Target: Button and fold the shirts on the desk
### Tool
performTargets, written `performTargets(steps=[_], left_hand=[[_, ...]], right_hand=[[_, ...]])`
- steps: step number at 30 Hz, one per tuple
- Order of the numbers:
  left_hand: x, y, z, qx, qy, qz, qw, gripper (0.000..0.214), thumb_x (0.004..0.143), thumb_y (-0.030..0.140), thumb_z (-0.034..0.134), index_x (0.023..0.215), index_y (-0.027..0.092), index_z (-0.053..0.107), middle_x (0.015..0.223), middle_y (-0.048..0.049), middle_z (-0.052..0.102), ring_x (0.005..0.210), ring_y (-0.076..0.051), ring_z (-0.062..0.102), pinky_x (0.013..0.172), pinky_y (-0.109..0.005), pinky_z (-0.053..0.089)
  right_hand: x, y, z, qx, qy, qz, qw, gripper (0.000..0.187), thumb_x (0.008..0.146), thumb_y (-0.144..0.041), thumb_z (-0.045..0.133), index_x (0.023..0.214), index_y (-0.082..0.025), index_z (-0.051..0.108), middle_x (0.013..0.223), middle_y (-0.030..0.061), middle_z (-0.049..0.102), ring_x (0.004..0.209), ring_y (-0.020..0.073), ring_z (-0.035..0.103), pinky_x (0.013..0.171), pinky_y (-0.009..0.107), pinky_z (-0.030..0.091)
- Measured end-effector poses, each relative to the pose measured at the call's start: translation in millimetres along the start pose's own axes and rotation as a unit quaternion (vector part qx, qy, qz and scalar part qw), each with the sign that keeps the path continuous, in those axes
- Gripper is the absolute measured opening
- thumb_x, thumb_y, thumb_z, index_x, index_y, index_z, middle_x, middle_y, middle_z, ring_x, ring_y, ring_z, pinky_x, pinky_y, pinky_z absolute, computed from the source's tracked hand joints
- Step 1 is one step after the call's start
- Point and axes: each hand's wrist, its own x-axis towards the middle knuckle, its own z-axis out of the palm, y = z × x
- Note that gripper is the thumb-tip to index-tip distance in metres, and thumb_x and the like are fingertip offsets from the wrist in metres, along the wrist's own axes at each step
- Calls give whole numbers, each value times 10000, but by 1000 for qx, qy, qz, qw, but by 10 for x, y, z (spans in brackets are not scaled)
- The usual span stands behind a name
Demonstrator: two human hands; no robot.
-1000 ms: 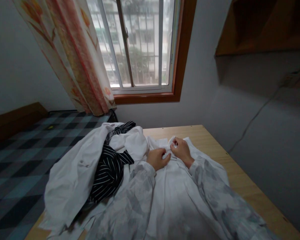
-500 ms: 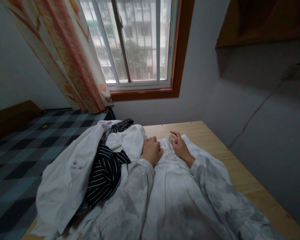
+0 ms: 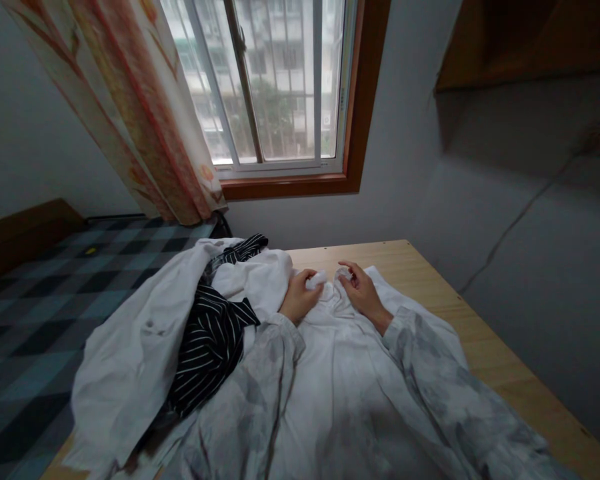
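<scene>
A white shirt lies spread over the wooden table, its far end bunched into folds around what looks like the collar. My left hand is closed on the left side of that bunched end, a fold of white cloth showing between thumb and fingers. On the right side, my right hand pinches another raised fold, its fingers curled. A small gap separates the two hands. Both forearms, in grey-white patterned sleeves, rest over the shirt and cover parts of its sides.
Left of my arm lies a heap of clothes, with a white garment and a black striped garment. The wooden table shows along the right. Beyond the heap is a bed with a checked cover. A curtain hangs by the window.
My left hand has turned and opened its grip to show the thumb, lifting a fold of white cloth. My right hand's fingers have curled closer round the fold.
</scene>
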Motion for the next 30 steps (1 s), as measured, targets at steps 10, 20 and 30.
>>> performTargets(steps=[10, 20, 30], left_hand=[[-34, 31, 2, -111, 10, 2, 994, 245, 933, 409, 612, 811, 197, 594, 754, 14, 613, 733, -147, 557, 692, -265, 462], [-10, 28, -17, -113, -64, -3, 992, 336, 811, 472, 750, 957, 188, 646, 838, 3, 652, 748, -151, 567, 697, -262, 464], [14, -145, 99, -33, 11, 45, 998, 316, 905, 386, 620, 676, 178, 555, 661, 25, 525, 678, -128, 463, 637, -252, 337]], right_hand=[[-1, -144, -46, -34, 6, -84, 996, 152, 1001, -391, 635, 911, -273, 665, 1071, 74, 709, 1086, 292, 616, 1038, 469, 472], [-74, -14, -21, 74, -49, 15, 996, 270, 1084, -509, 413, 1064, -267, 532, 981, 43, 640, 890, 227, 602, 809, 343, 519], [45, -166, -14, 76, -128, -17, 989, 263, 983, -480, 666, 922, -227, 708, 884, 24, 726, 861, 221, 652, 797, 323, 516]])
